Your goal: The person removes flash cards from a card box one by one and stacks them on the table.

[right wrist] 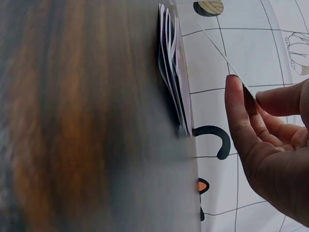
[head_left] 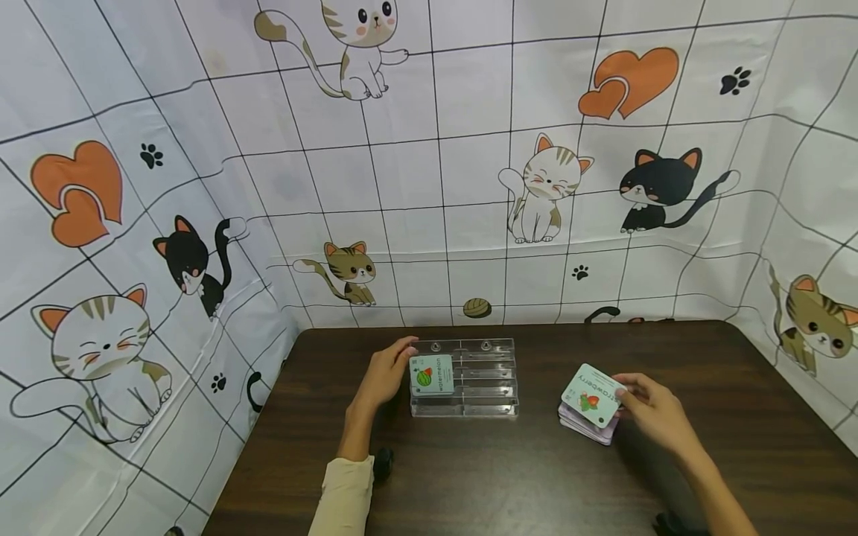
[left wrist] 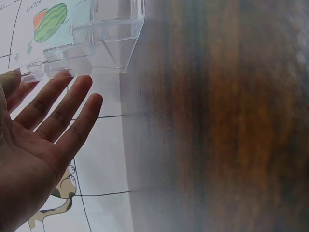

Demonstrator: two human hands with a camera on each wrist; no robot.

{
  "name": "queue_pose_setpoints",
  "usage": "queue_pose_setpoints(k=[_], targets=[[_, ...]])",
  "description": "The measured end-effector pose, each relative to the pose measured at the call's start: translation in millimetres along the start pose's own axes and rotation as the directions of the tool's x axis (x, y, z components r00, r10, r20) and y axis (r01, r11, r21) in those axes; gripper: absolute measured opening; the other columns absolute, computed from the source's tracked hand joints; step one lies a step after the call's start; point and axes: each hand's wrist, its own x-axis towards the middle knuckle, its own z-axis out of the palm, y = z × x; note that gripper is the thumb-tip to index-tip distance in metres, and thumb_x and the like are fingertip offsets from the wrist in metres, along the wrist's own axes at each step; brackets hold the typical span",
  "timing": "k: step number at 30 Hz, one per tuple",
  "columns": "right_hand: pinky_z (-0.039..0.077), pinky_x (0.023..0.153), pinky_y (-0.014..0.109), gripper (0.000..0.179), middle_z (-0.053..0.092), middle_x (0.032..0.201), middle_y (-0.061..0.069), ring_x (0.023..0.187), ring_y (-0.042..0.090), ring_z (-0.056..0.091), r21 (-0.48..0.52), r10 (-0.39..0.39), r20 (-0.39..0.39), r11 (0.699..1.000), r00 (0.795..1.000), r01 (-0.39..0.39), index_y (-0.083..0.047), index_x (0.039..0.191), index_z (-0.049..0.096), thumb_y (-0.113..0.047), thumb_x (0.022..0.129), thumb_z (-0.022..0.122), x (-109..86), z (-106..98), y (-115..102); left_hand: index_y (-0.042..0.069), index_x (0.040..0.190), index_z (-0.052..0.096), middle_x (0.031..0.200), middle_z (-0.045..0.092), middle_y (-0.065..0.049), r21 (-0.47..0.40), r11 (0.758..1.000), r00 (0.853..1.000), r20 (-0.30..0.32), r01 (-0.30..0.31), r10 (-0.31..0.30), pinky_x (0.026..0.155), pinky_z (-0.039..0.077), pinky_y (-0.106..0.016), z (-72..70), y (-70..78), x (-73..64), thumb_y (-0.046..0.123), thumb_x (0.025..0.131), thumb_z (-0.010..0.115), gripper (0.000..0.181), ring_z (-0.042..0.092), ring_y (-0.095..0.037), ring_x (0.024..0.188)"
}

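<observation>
My right hand [head_left: 660, 417] pinches the strawberry flash card [head_left: 593, 396] at its right edge, between thumb and fingers. The card is tilted and raised above a stack of cards [head_left: 590, 428]; in the right wrist view it appears edge-on as a thin sheet [right wrist: 219, 50], apart from the stack [right wrist: 171, 72]. A clear plastic tiered rack [head_left: 485, 391] stands at the middle of the table. On its upper left sits a watermelon card [head_left: 431, 374]. At the rack's left side my left hand [head_left: 385, 376] touches the edge, its fingers [left wrist: 79, 121] extended.
The dark wooden table [head_left: 482, 476] reaches back to a white cloth [head_left: 402, 179] with grid lines and cartoon cats. Bare wood lies between the rack and the card stack. A black wrist strap [head_left: 383, 463] shows at the left wrist.
</observation>
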Motion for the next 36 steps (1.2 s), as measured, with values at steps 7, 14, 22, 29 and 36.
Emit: queue_pose_setpoints(k=[7,14,22,29,36], targets=[[0.064,0.074,0.025,0.039,0.071,0.119,0.028,0.082,-0.001,0.071,-0.003,0.003,-0.007,1.0,1.0,-0.003,0.012,0.143,0.055,-0.01,0.112,0.057,-3.3,-4,6,0.01,0.151,0.06,0.139,0.073,-0.016,-0.013,1.0,1.0,-0.007,0.015,-0.015,0.109,0.052,-0.061,1.0,0.6,-0.1,0.027,0.116,0.048,0.041,0.069,-0.036,0.126],[0.063,0.073,0.025,0.038,0.072,0.119,0.03,0.081,0.001,0.074,-0.003,-0.006,0.002,1.0,1.0,0.006,0.013,0.142,0.056,-0.009,0.111,0.057,-4.8,-4,10,0.011,0.151,0.061,0.142,0.071,-0.016,-0.01,1.0,1.0,-0.008,0.01,-0.01,0.108,0.052,-0.061,1.7,-0.5,-0.1,0.028,0.116,0.048,0.04,0.068,-0.036,0.127],[0.064,0.072,0.026,0.036,0.071,0.117,0.03,0.081,0.0,0.073,-0.016,-0.027,0.002,1.0,1.0,0.027,0.013,0.14,0.056,-0.008,0.111,0.057,-2.9,-2,12,0.01,0.151,0.061,0.139,0.072,-0.016,-0.008,1.0,1.0,-0.008,0.015,-0.015,0.101,0.053,-0.055,1.2,0.7,0.1,0.027,0.116,0.049,0.041,0.066,-0.032,0.111],[0.057,0.068,0.025,0.027,0.075,0.112,0.023,0.084,0.0,0.069,-0.186,-0.071,-0.042,0.981,0.997,0.062,0.005,0.129,0.067,-0.01,0.108,0.062,-1.4,-2,13,0.01,0.151,0.06,0.132,0.074,-0.014,-0.001,1.0,1.0,-0.001,0.009,-0.009,0.092,0.049,-0.047,0.9,0.3,-0.5,0.026,0.116,0.048,0.04,0.063,-0.027,0.101],[0.049,0.073,0.037,0.018,0.077,0.114,0.021,0.095,0.027,0.07,-0.356,-0.153,-0.105,0.928,0.983,0.107,-0.005,0.115,0.078,-0.007,0.102,0.066,-2.8,-1,9,0.01,0.151,0.061,0.135,0.074,-0.015,-0.01,1.0,1.0,-0.004,0.009,-0.009,0.103,0.054,-0.056,0.3,0.5,-0.8,0.026,0.116,0.048,0.04,0.069,-0.032,0.114]])
